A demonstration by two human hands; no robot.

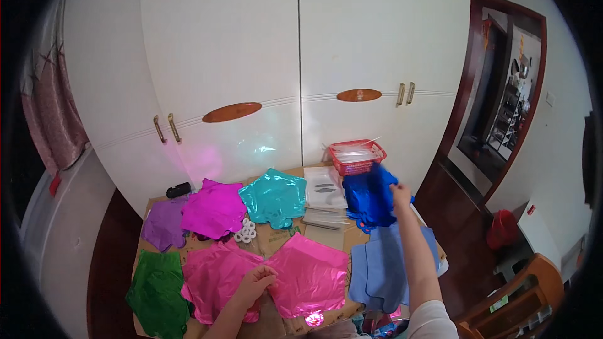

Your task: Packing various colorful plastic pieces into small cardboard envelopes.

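At centre right, the right hand (pixel 399 196) pinched a blue foil balloon (pixel 367 198); the left hand (pixel 254 284) gripped a pink foil balloon (pixel 312 274). The slick blue foil risked slipping free, dragging its stack askew.

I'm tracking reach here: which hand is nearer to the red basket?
Right. The right hand grips dark blue foil just below the red basket; the left hand rests on pink foil, far away.

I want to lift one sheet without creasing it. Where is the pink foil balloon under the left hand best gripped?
Probably at a near corner point of the pink foil balloon, coming from the person's side. It lies flat on cardboard, its points stick out, and the left hand already rests by its near left edge.
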